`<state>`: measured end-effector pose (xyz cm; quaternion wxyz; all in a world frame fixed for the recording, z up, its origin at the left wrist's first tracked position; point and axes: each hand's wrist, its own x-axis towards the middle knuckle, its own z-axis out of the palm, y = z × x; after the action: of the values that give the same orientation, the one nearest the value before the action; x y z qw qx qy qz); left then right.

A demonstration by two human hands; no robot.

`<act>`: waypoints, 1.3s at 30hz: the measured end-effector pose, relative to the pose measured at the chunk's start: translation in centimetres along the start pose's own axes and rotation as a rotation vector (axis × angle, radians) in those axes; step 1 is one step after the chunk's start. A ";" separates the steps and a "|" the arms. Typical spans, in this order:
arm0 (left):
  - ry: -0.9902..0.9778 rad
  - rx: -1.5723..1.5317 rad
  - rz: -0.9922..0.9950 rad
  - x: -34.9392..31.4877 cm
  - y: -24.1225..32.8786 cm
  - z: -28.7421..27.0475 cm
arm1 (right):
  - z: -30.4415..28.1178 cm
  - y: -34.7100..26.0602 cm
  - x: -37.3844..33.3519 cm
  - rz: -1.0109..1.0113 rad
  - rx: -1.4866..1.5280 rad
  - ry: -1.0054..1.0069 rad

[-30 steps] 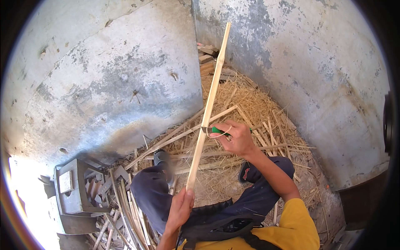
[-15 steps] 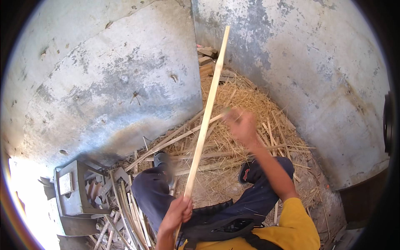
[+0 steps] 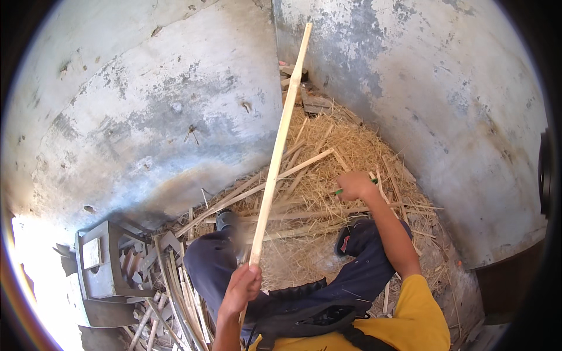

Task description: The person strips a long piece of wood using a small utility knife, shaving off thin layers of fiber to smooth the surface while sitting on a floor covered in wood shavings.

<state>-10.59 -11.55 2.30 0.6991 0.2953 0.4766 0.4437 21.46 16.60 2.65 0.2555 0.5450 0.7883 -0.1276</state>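
Note:
My left hand (image 3: 242, 285) grips the lower end of a long pale bamboo strip (image 3: 274, 161). The strip slants up and away from me, tapering past a knot to a narrow far tip near the wall corner. My right hand (image 3: 353, 186) is closed around a slim green tool (image 3: 338, 192), apart from the strip and above the straw on the right. Only short green ends show on either side of that fist, so I cannot make out the tool's kind.
A heap of straw and shavings (image 3: 357, 140) fills the corner between two worn plaster walls (image 3: 175, 105). Several loose strips (image 3: 184, 298) lie by my left leg, near a grey metal frame (image 3: 100, 263). My bent legs (image 3: 213, 263) flank the work area.
My right hand has moved right and slightly down, away from the strip. The strip, still in my left hand, has shifted left, its tip higher.

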 end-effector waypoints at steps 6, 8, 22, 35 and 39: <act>-0.232 -0.179 -0.035 1.9 -0.6 -0.6 | 0.9 -1.7 -1.3 -0.264 0.380 0.414; -0.285 -0.194 -0.043 3.0 -0.3 -0.8 | -0.5 -2.8 -2.1 -0.324 0.645 0.499; -0.313 -0.077 0.001 4.8 1.8 1.0 | 0.2 -9.6 -7.6 -0.775 1.069 0.819; -0.087 0.239 0.169 4.8 2.7 3.2 | 1.6 -11.8 -8.2 -0.968 0.922 0.928; -0.015 0.350 0.253 4.2 3.0 4.2 | 1.7 -11.9 -8.5 -0.950 0.872 0.930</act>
<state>-7.03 -6.40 4.65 0.5792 0.4731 0.5004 0.4363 13.24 4.54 4.89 -0.4182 0.1985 0.8412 -0.2795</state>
